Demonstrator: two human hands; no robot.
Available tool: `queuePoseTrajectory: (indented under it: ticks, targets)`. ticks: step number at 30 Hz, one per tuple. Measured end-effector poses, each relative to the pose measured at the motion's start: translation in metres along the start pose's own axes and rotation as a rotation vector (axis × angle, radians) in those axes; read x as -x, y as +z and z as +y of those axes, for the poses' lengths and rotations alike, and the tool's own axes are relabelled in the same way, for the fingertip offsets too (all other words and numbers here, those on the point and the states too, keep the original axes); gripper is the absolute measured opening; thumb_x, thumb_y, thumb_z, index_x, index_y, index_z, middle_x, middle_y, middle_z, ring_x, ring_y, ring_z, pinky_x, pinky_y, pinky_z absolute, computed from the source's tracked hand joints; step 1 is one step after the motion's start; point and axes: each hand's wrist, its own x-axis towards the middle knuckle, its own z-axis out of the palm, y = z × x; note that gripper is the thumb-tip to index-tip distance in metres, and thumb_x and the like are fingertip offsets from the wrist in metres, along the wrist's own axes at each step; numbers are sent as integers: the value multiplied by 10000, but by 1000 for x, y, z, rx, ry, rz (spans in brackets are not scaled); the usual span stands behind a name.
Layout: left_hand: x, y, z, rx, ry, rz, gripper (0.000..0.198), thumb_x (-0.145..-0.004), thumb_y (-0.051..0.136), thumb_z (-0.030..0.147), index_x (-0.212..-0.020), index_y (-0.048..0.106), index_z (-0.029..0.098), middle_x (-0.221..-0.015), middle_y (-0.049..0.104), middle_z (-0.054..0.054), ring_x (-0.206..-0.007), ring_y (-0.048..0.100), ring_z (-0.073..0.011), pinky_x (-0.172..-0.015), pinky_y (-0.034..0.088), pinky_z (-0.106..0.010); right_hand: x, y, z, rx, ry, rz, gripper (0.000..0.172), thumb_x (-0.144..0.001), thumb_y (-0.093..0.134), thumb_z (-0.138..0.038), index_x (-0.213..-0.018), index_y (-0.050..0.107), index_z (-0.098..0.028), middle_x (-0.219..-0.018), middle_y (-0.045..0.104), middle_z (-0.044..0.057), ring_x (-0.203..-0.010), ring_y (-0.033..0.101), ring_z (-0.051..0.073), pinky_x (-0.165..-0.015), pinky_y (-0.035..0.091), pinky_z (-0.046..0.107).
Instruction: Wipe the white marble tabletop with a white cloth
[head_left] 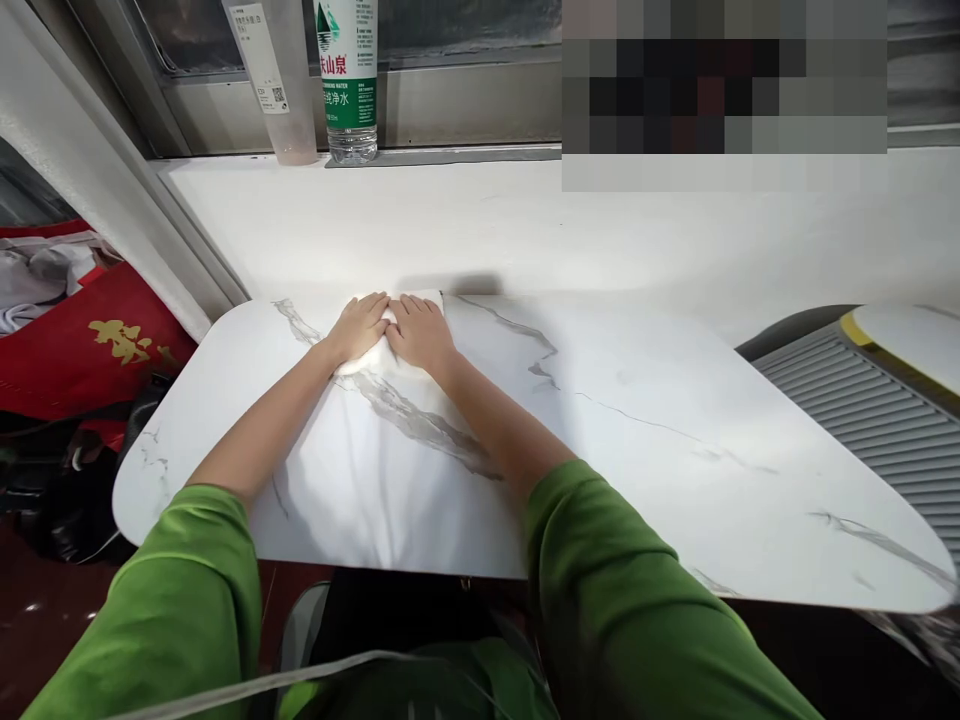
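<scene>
Worktop (645, 450): grey-veined, round-cornered
Cloth (377, 358): white, soft, under palms
Left hand (361, 326): spread flat on cloth
Right hand (422, 332): likewise, touching left

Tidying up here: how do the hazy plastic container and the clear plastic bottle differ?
The hazy plastic container carries a white label; the clear plastic bottle wears a green and white one with red characters. The container tapers towards its base; the bottle looks straighter. Both stand on the narrow ledge.
</scene>
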Motion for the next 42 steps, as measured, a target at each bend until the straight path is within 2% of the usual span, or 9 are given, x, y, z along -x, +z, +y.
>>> queuePoseTrajectory:
  ticks: [4,11,13,15,19,27,31,36,42]
  targets:
    - [52,1,14,-13,-3,-3,587,-983,251,250,-1533,331,59,-1630,319,-134,-1522,260,-224,-1263,158,-434,42,-9,-26,21,-42,-15,514,-966,319,-224,-1405,498,-26,-1496,492,217,-1383,428,320,-1154,268,460]
    - [187,1,35,-23,8,36,584,-993,244,282,-1518,363,55,-1616,336,-159,-1525,261,-243,-1265,156,-470,141,-29,-100,48,-185,-51,590,-968,343,-307,-1443,450,25,-1517,443,269,-1403,393,399,-1161,260,543]
    - [212,0,37,-13,2,49,585,-1000,232,299,-1518,367,62,-1613,343,-158,-1526,257,-245,-1263,166,-481,154,-33,-113,29,-237,-60,605,-959,364,-326,-1440,453,30,-1516,439,274,-1396,392,407,-1159,263,549]
    - [222,-2,34,1,-2,37,589,-1003,226,304,-1520,359,54,-1611,347,-163,-1526,255,-248,-1260,172,-488,155,-33,-120,8,-269,-58,603,-952,375,-329,-1425,467,33,-1497,458,277,-1372,407,410,-1146,275,555]
    - [194,-4,9,14,-20,15,592,-993,244,297,-1525,342,57,-1615,340,-161,-1524,262,-252,-1256,168,-494,118,-20,-113,-26,-270,-15,521,-949,367,-282,-1350,533,7,-1424,529,261,-1285,465,377,-1106,308,528]
    - [48,-7,-79,7,-17,-1,571,-952,285,221,-1489,407,69,-1591,393,-145,-1495,322,-236,-1240,219,-434,-24,29,-79,-71,-97,48,440,-935,379,-210,-1293,569,-38,-1255,624,218,-1178,505,339,-1047,318,456]
    - [6,-8,-101,33,16,36,528,-938,311,197,-1420,495,86,-1540,473,-131,-1443,406,-218,-1213,282,-366,-61,39,-74,-32,14,33,446,-940,362,-183,-1323,547,-52,-1266,622,212,-1207,503,329,-1050,305,448]
    - [10,-7,-101,14,36,25,526,-961,299,226,-1438,481,99,-1571,433,-122,-1478,351,-231,-1232,234,-401,-55,38,-75,8,-1,18,477,-969,312,-218,-1344,539,-28,-1335,588,210,-1272,471,321,-1094,259,418]
    - [79,-10,-84,15,-40,10,576,-981,257,254,-1521,360,84,-1617,351,-125,-1516,276,-222,-1250,182,-436,-9,27,-102,-59,-126,32,504,-956,355,-239,-1345,542,22,-1387,565,248,-1273,477,364,-1098,284,473]
